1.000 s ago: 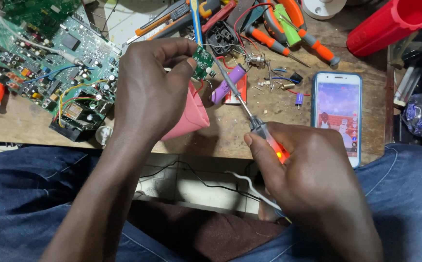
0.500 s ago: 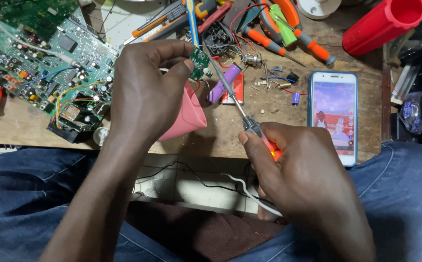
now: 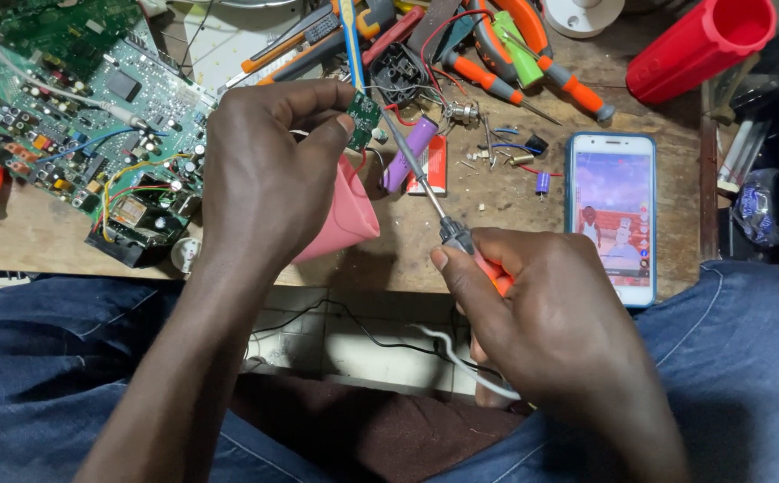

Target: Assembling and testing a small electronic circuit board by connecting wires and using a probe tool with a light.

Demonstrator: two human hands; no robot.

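Across the last second your grip has not altered: your left hand (image 3: 259,170) pinches the small green circuit board (image 3: 363,114) between thumb and forefinger as it did then, and your right hand (image 3: 546,322) is wrapped around the orange handle of the soldering iron (image 3: 425,192), whose thin metal shaft slants up so the tip sits at the board's right edge. The pair has only drifted slightly in view, so the contact point looks to be holding steady rather than breaking away.

The scarred wooden workbench (image 3: 497,241) runs across the top half, its grain stained and dusty. At its left lies a large green circuit board (image 3: 76,134), densely studded with capacitors, chips and looping coloured wires. A glossy red plastic cylinder (image 3: 702,45) lies tilted at the far right corner. A smartphone (image 3: 611,219) in a blue case lies flat, screen lit, just beside your right hand. A soft pink cone-shaped piece (image 3: 340,219) pokes out from under your left palm; what it is made of is hard to tell.

Orange-handled screwdrivers (image 3: 541,76) lie crossed above, well apart from your hands. A smooth purple cylindrical cell (image 3: 409,152) rests just behind the iron's shaft. The small board itself is flat and matte, held up off the bench, near the middle top of the view. Tiny loose components scatter between the cell and the phone.
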